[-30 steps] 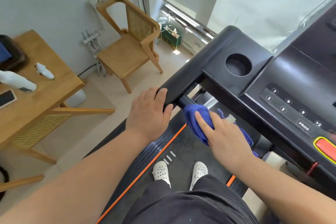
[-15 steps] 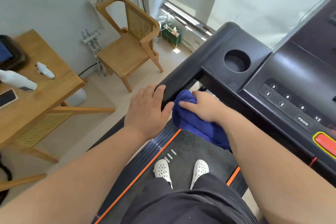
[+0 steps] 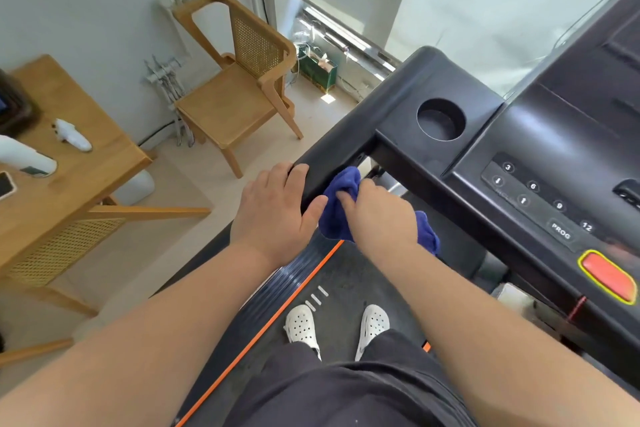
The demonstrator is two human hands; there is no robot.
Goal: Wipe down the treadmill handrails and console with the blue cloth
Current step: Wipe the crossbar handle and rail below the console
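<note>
Left hand (image 3: 273,208) grips the end of the black handrail (image 3: 332,156), fingers curled over it. Right hand (image 3: 377,215) clutches bunched blue cloth (image 3: 337,208), apparently pressed against handrail's inner side, near the console (image 3: 540,156).

Brightly lit by daylight from the window (image 3: 485,10) at top; glare across the glossy console (image 3: 571,121); lines bowed toward the edges; table (image 3: 86,156) corner soft.

blue cloth (image 3: 337,208) | bunched, pressed against black handrail (image 3: 346,149) | beside console (image 3: 540,163)
</note>
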